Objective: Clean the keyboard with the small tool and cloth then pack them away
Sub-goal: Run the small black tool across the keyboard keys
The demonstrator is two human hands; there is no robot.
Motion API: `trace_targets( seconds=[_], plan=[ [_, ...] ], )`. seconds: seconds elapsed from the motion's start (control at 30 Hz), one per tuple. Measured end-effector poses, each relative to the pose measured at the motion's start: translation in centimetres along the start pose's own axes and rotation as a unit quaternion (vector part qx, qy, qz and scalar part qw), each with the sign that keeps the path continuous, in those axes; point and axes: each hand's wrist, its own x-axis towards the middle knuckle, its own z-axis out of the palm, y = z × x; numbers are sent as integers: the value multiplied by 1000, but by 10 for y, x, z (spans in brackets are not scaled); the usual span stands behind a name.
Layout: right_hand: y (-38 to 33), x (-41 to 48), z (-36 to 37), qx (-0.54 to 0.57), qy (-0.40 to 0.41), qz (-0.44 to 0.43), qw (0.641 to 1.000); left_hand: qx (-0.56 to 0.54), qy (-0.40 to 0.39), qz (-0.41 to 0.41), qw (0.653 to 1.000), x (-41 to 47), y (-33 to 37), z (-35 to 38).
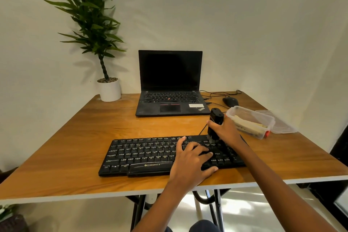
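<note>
A black keyboard [143, 154] lies near the front edge of the wooden table [75, 137]. My left hand [192, 162] rests flat on its right half, fingers spread over the keys. My right hand [225, 130] grips a small black cleaning tool [216, 118] held upright, its bristled lower end touching the keyboard's upper right keys. A clear plastic box [250, 121] with pale contents stands open to the right, its lid [280, 124] lying beside it. I see no cloth outside the box.
An open black laptop [170, 84] sits at the back middle, a black mouse [230, 101] and cables to its right. A potted plant [109, 88] stands at the back left corner. The table's front edge runs just below the keyboard.
</note>
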Motion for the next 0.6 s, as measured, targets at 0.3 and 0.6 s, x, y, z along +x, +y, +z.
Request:
trace_targets(
  seconds=[0.3, 0.6],
  plan=[
    [0, -4, -1, 16, 10, 7, 1000, 5, -2, 0, 1000, -1, 0, 1],
    [-8, -2, -1, -7, -32, 28, 999, 4, 0, 0, 1000, 0, -1, 0]
  ],
)
